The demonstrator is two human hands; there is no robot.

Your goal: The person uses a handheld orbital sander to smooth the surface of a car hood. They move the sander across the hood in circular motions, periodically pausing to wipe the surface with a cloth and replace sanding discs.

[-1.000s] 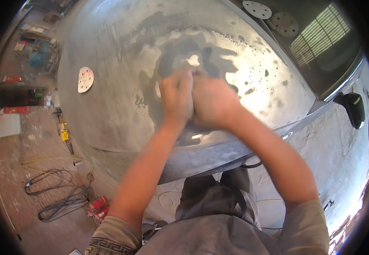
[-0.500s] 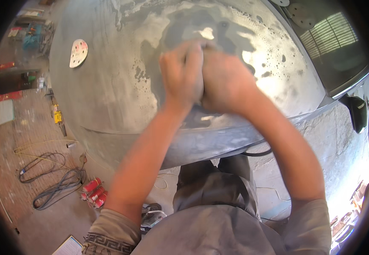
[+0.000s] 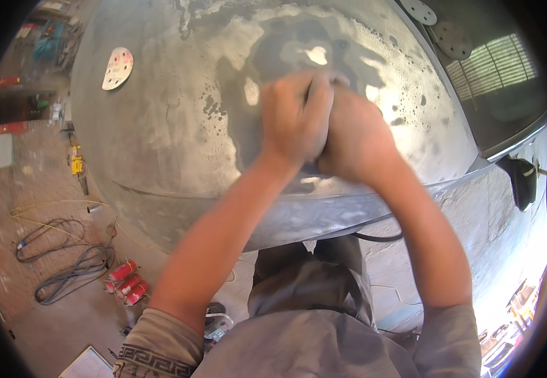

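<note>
My left hand (image 3: 293, 120) and my right hand (image 3: 358, 133) are pressed together, side by side, over the car hood (image 3: 153, 132). Both have their fingers curled downward; whatever lies beneath them is hidden. The hood is dull grey with bare, shiny patches and dark blotches, some of them around my hands. Left of my hands, a pale sanding disc (image 3: 118, 68) with holes rests on the hood, looking folded or cut to a half round. Two more perforated discs, a white one (image 3: 419, 11) and a grey one (image 3: 453, 41), lie by the windshield (image 3: 494, 75).
A side mirror (image 3: 519, 183) juts out at the right. On the floor to the left are coiled cables (image 3: 75, 274), several red cans (image 3: 126, 283) and a yellow tool (image 3: 76, 160). A black hose (image 3: 377, 237) runs along the car's edge before my legs.
Both hands, still together, have slid slightly to the right over the hood. The whole view has shifted a little too. The discs keep their places.
</note>
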